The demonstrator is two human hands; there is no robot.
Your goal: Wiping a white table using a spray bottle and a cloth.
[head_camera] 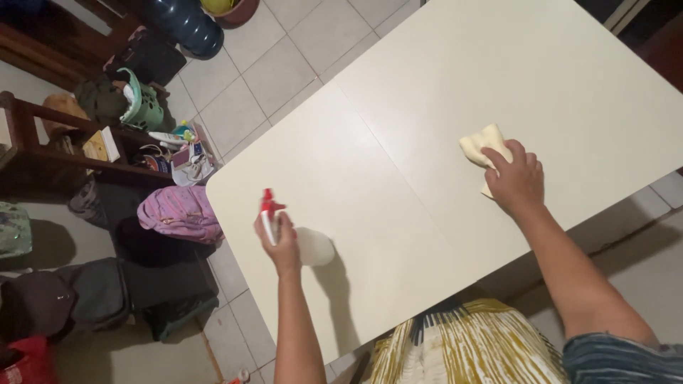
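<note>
One spray bottle (299, 238), one cloth (480, 146), one table (398, 142), two hands.

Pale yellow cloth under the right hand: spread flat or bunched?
Bunched: the pale yellow cloth shows raised folds beyond the right hand pressing it.

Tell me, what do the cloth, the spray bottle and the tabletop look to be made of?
Cloth: soft pale-yellow fabric, crumpled into folds under the right hand.
Spray bottle in the left hand: probably plastic, translucent white body, red nozzle.
Table: smooth cream surface with a faint sheen, perhaps laminate.
</note>
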